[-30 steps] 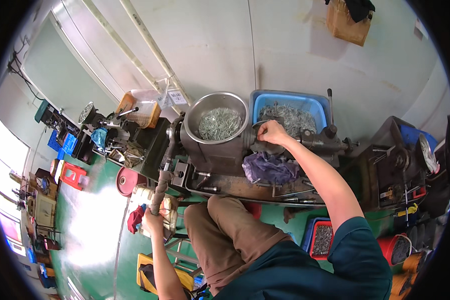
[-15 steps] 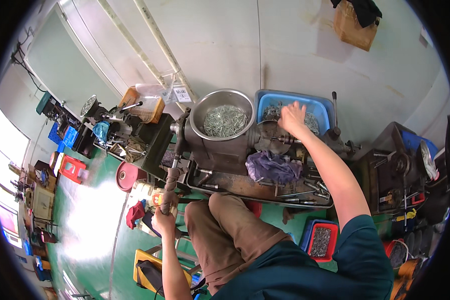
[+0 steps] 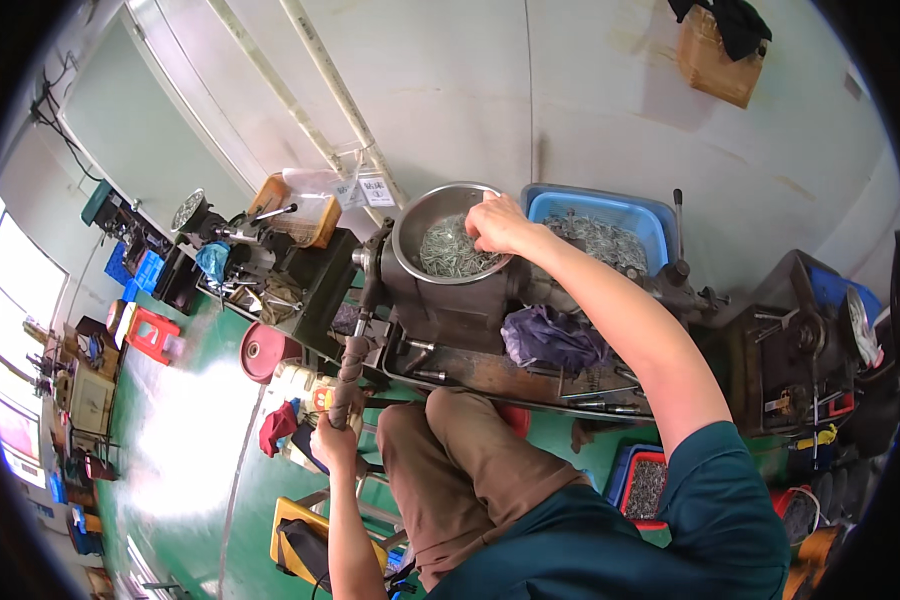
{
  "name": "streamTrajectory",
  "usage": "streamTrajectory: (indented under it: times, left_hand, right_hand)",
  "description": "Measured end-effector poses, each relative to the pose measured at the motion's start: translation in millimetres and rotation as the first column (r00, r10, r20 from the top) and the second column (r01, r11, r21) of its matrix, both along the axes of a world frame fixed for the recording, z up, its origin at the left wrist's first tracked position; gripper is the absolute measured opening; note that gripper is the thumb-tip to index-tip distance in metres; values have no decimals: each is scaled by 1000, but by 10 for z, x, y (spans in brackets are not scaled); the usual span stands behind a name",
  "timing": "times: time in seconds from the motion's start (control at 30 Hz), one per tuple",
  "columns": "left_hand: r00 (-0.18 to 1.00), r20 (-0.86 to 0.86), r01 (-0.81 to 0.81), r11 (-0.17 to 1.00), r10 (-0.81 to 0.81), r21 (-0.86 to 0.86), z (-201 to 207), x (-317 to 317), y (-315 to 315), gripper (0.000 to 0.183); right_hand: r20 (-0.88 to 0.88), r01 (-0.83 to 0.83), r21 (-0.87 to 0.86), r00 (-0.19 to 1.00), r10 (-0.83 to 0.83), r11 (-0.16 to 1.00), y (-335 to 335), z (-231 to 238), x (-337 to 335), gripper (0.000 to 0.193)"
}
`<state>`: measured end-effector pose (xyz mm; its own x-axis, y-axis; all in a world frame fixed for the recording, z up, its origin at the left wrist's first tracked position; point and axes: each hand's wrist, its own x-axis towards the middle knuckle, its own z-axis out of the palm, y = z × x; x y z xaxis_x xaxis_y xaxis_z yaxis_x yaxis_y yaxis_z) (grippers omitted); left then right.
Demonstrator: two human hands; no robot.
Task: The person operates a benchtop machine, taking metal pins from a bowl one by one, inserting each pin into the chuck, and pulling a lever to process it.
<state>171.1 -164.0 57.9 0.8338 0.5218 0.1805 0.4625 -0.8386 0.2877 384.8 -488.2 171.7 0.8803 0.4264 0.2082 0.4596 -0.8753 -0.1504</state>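
My left hand is wrapped around the lower end of a lever handle bound in brown wrapping, left of my knees. A round steel bowl sits on top of the machine and holds a heap of small thin metal pins. Over the bowl's right side reaches my right hand, its fingers curled down at the pins; whatever is between the fingertips is hidden. To the right of the bowl stands a blue plastic basin with more small metal pieces in it.
A purple rag lies on the machine's front tray, among metal tools. Below right, a red bin holds small metal parts. Another bench machine stands at left, one more at right. A yellow stool stands lower left.
My right hand has moved left from above the blue basin to the steel bowl. My left hand keeps its grip on the lever handle. The whole view has shifted slightly.
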Motion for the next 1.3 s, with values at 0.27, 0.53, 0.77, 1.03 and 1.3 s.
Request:
streamTrajectory:
  times: [0.27, 0.53, 0.77, 1.03, 1.3]
  left_hand:
    - [1000, -2, -11, 1000, 11, 18, -29, 2, 13, 12]
    - [1000, -1, -2, 1000, 2, 18, -33, 3, 22, 13]
    - [1000, 1, -6, 1000, 6, -3, -20, 3, 13, 13]
    - [1000, 12, 18, 1000, -18, 13, 9, -5, 1, 14]
    - [999, 35, 30, 1000, -30, 4, 3, -10, 4, 13]
  right_hand:
    - [-20, -21, -69, 1000, 20, 997, 28, -52, 85, 7]
    - [-66, 102, 571, 995, -78, 815, -479, 238, 84, 11]
    - [-420, 443, 513, 877, -235, 735, -996, -432, -177, 12]
    - [-442, 435, 585, 879, -181, 685, -916, -1010, -418, 13]
    - [-458, 425, 575, 875, -155, 700, -894, -985, -430, 14]
